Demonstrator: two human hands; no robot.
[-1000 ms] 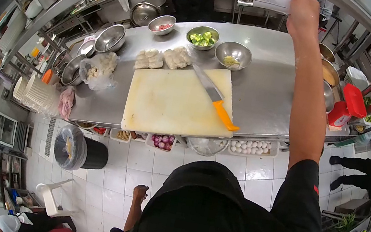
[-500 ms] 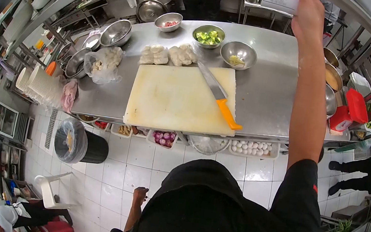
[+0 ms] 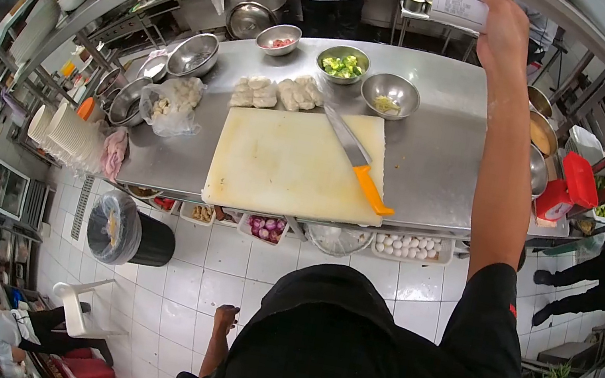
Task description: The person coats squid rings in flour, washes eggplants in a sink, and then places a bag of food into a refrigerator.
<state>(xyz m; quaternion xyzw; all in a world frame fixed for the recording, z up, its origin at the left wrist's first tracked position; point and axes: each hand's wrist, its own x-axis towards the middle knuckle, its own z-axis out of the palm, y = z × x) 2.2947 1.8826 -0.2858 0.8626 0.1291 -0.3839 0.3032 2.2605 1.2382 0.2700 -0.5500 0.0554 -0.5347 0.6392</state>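
Note:
My right hand (image 3: pixel 502 32), at the end of a raised arm, pinches a printed paper slip (image 3: pixel 458 2) near the overhead shelf. Down beside my body, over the floor, hangs my left hand (image 3: pixel 226 316); its fingers look curled and I see nothing in them. On the steel table lies a yellowed cutting board (image 3: pixel 287 162). A knife (image 3: pixel 360 163) with an orange handle rests diagonally on its right side. Behind the board sit bagged pale pieces (image 3: pixel 279 93), a bowl of chopped greens (image 3: pixel 343 64), a bowl with some yellow bits (image 3: pixel 389 96) and a bowl of reddish pieces (image 3: pixel 278 40).
A red scale (image 3: pixel 565 191) stands at the table's right end, steel bowls (image 3: pixel 193 54) at its left. Eggs (image 3: pixel 407 245) and red onions (image 3: pixel 266 227) are stored below. A lined bin (image 3: pixel 129 231) and a white chair (image 3: pixel 81 308) stand on the floor. Other people are nearby.
The slip in my right hand has tilted and dipped slightly. The view has shifted a little. A person at lower left has moved. My left hand stays low at my side.

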